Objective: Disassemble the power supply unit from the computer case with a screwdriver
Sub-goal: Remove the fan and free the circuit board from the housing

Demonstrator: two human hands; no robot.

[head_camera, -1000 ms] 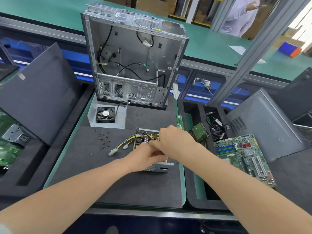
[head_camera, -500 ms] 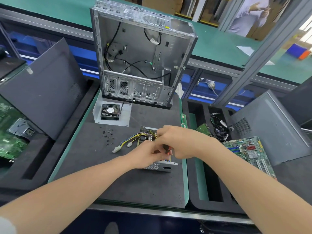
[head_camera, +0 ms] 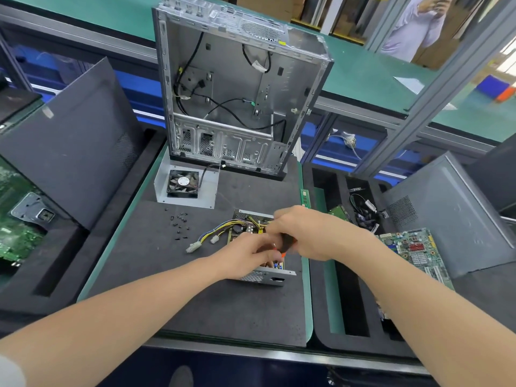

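Black and orange, the screwdriver (head_camera: 286,243) shows only as a short stretch of handle between the two hands. The right hand (head_camera: 307,233) is clenched round its upper end. The left hand (head_camera: 248,255) lies at about 8 o'clock from the right, touching it, with its fingers bent down over the tool's lower end. I cannot tell whether it pinches the shaft, holds a screw or only steadies the work.

Directly under both hands sits the power supply unit (head_camera: 264,276) — already out of the computer case (head_camera: 237,93) and lying flat on the dark tabletop (head_camera: 223,317), lid off. Its long axis runs roughly from 11 to 5 o'clock. The tool slants down into it from the right hand's side, so the right hand drives while the left is nearer the point of contact.

The tip and the screw it may be meeting are hidden beneath the left hand's fingers, as is most of the unit's board.

Further out, the unit's cables (head_camera: 208,237) trail toward 9 o'clock and loose screws (head_camera: 180,223) lie at 10. The fan (head_camera: 183,184) rests at 11 — the emptied case stands upright at 12. A motherboard (head_camera: 413,250) lies at 3 o'clock.
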